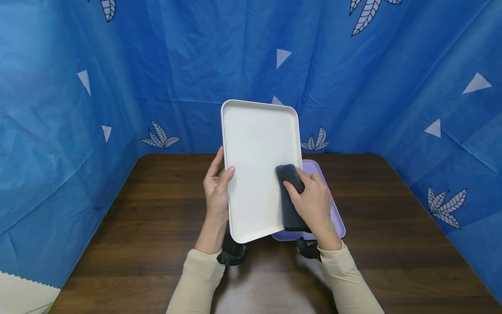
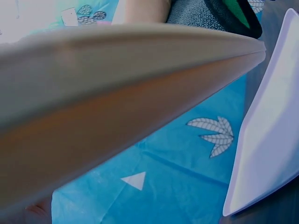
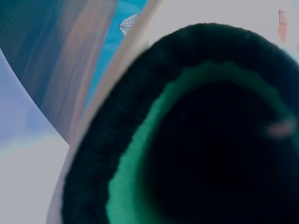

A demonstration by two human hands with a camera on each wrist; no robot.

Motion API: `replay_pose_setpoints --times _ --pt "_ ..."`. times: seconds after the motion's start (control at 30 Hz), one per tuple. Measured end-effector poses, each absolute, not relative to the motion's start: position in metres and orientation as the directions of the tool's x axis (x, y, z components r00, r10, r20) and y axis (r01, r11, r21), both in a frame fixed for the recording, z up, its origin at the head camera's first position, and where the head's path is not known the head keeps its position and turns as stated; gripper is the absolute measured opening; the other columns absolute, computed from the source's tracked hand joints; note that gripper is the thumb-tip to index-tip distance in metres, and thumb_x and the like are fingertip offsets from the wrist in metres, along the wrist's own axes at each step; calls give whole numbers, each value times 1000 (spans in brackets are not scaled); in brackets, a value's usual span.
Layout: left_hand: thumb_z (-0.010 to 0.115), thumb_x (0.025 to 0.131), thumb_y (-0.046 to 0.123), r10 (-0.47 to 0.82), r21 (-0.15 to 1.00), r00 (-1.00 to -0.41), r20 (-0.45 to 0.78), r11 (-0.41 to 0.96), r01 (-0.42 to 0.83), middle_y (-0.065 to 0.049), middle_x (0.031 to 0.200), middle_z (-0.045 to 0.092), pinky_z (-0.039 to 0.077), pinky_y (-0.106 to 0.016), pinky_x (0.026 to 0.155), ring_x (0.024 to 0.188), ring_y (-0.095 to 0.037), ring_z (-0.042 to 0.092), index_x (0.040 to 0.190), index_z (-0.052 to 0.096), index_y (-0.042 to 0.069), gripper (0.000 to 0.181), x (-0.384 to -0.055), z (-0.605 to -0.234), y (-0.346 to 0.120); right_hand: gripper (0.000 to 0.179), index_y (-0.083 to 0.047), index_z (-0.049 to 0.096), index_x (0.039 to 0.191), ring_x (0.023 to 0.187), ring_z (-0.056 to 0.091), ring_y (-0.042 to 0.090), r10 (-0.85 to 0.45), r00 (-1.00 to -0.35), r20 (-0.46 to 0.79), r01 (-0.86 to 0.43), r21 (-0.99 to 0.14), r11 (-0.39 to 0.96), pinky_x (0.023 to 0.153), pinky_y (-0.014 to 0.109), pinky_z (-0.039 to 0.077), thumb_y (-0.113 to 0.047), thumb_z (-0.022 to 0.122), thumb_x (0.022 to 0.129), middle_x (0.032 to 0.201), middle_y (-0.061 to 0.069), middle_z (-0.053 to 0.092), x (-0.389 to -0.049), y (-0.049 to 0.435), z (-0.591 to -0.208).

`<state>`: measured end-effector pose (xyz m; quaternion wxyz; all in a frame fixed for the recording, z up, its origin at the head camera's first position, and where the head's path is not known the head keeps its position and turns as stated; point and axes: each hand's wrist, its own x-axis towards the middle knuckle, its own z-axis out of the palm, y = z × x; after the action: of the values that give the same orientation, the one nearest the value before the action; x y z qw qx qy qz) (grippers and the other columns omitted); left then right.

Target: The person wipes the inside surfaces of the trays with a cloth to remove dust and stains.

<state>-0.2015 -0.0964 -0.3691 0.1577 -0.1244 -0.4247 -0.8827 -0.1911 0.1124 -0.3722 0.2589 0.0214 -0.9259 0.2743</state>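
A white rectangular tray (image 1: 255, 144) is held up off the table, tilted with its inner face towards me. My left hand (image 1: 217, 192) grips its left edge, thumb over the rim and fingers behind. In my right hand (image 1: 313, 198) is a folded dark grey cloth (image 1: 290, 205), pressed against the lower right of the tray's inner face. The left wrist view shows the tray's edge (image 2: 140, 70) up close, with the cloth (image 2: 196, 16) above it. In the right wrist view the cloth's dark fold (image 3: 107, 121) with a green inside fills most of the picture.
A purple tray (image 1: 338, 220) lies on the brown wooden table (image 1: 164, 218), partly behind the white tray and my right hand. Blue curtains (image 1: 196, 65) with leaf and triangle prints hang behind the table and at both sides.
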Motion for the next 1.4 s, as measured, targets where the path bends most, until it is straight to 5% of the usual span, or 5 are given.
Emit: replay_pose_setpoints --times 0.6,1.4 --pt "49 94 -5 -178 703 -923 342 -603 377 2 123 68 58 -28 81 104 -13 70 145 47 11 54 -202 -369 -97 50 -8 68 124 72 60 30 49 -843 536 -260 -485 835 55 43 49 -34 78 82 89 16 61 -174 86 -372" --pt "48 95 -5 -179 697 -934 310 -625 352 3 127 65 54 -24 88 109 -12 66 147 45 10 54 -201 -367 -95 48 -15 71 121 61 60 19 -229 -703 673 -492 -228 840 49 34 51 -34 82 79 89 10 59 -149 30 -349"
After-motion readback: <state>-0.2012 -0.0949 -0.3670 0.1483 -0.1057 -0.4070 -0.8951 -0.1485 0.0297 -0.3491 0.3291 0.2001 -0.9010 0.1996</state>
